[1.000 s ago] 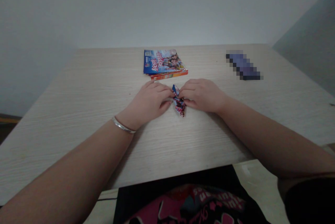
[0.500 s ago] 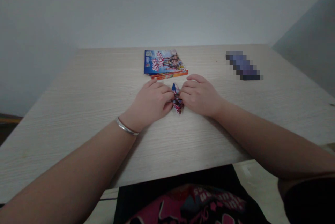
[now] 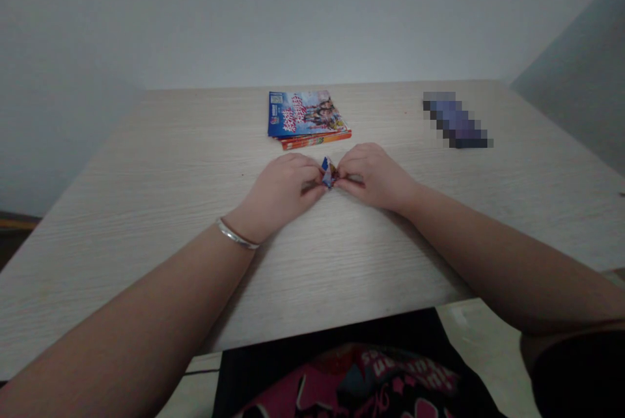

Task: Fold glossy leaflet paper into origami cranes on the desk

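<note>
Since the earlier frame, the near tip of the paper (image 3: pixel 327 172) has gone from sight and both thumbs have shifted; the right forefinger, raised before, now lies with the others. The paper shows shorter, so the near end seems folded up or covered; I cannot tell which. It sits mid-table between the two hands, its far blue tip showing. The left hand (image 3: pixel 283 187) pinches its left side, thumb and forefinger nearly together; the right hand (image 3: pixel 375 177) pinches its right side likewise. Whether the paper touches the table (image 3: pixel 205 138) is unclear. The booklets (image 3: pixel 307 113) lie just beyond the hands, limiting far movement. Room opens left, right and near; the near edge is well apart.
</note>
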The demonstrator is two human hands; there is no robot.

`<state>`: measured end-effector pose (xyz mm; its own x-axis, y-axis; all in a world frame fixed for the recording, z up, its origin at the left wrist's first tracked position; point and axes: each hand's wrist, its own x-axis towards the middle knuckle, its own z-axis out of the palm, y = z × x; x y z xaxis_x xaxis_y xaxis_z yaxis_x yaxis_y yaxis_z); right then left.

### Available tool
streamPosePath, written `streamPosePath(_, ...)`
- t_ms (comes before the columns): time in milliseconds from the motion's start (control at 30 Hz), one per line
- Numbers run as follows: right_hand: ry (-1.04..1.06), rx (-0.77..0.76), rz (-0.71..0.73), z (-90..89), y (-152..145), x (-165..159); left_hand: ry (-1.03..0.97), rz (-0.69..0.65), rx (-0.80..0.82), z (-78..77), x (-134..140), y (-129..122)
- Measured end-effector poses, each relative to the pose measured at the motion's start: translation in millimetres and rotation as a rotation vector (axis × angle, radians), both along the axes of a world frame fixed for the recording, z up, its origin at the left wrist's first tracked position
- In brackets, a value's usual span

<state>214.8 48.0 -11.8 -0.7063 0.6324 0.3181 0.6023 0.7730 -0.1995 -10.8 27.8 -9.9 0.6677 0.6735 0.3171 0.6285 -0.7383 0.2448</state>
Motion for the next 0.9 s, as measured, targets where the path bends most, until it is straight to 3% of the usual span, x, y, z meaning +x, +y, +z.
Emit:
streamPosePath(233, 0.049, -0.049, -0.080, -3.0, -2.8, -2.2, 0.082, 0.080, -0.002, -0.7, 2.7, 0.8)
streamPosePath(367, 0.041, -0.049, -0.054, -4.6, -2.0, -2.8, 0.116, 0.113, 0.044, -1.8, 4.8, 0.1)
streamPosePath(567, 0.089, -0.105, -0.043, -9.7, 4.7, -1.7, 0.044, 0.126, -0.041, -1.7, 6.6, -0.6)
streamPosePath(900, 0.125, -0.126, -0.239, -12.6, 3.7, -6.2, -0.182, 0.210, -0.208, 0.3, 8.2, -2.2)
